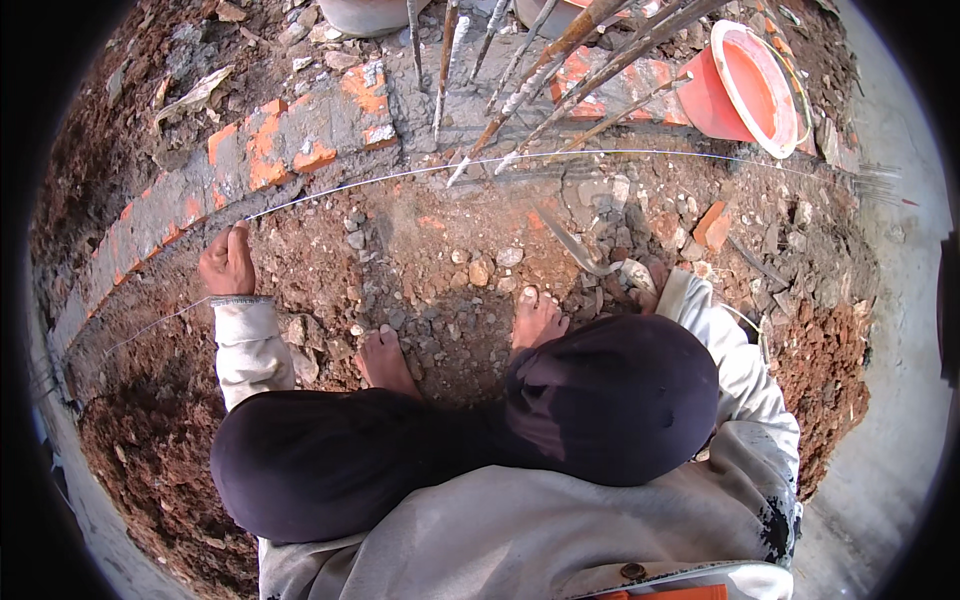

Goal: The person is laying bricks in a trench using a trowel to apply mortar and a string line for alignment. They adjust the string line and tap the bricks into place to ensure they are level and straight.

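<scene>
My left hand [228, 262] is closed in a pinch on a thin white string [345, 184], beside a low course of mortared orange bricks [265, 140]. From those fingers the string stretches right, past the feet of several metal rods [520, 95], and a loose length trails down to the left. My right hand [655, 283], partly hidden by the knee and sleeve, is wrapped round the pale handle of a trowel [575, 243]. The trowel's narrow grey blade points up and left, just above the stony ground.
An orange bucket [708, 95] with a pale rim lies tilted at the back right. Another bucket [362, 14] is cut off at the top edge. A broken brick piece [713, 225] lies right of the trowel. My bare feet [385, 362] are on rubble; concrete [885, 400] runs along the right.
</scene>
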A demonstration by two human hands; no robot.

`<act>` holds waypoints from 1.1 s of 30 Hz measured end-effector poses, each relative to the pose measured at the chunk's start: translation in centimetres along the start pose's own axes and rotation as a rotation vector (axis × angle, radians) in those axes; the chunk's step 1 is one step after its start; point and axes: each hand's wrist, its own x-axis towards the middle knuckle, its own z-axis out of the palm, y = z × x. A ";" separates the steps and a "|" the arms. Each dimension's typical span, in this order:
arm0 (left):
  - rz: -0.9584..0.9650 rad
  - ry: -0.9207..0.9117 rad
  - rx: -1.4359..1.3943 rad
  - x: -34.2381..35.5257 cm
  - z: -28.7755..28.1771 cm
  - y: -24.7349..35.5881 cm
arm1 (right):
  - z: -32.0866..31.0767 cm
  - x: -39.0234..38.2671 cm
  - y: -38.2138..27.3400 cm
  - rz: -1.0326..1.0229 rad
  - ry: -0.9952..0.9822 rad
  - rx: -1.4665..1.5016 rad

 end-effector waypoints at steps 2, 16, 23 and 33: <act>0.044 -0.008 0.055 0.4 0.5 0.8 | 1.1 0.0 1.0 -0.062 0.065 -0.118; 0.139 0.067 0.124 0.9 -0.1 2.7 | 0.9 8.5 9.8 0.296 -0.312 -0.280; 0.043 0.011 0.108 0.3 -0.6 2.0 | 1.8 6.4 5.1 0.178 -0.240 -0.273; 0.020 0.094 0.123 -0.2 -1.6 1.5 | -2.7 4.7 -2.7 -0.261 -0.206 -0.322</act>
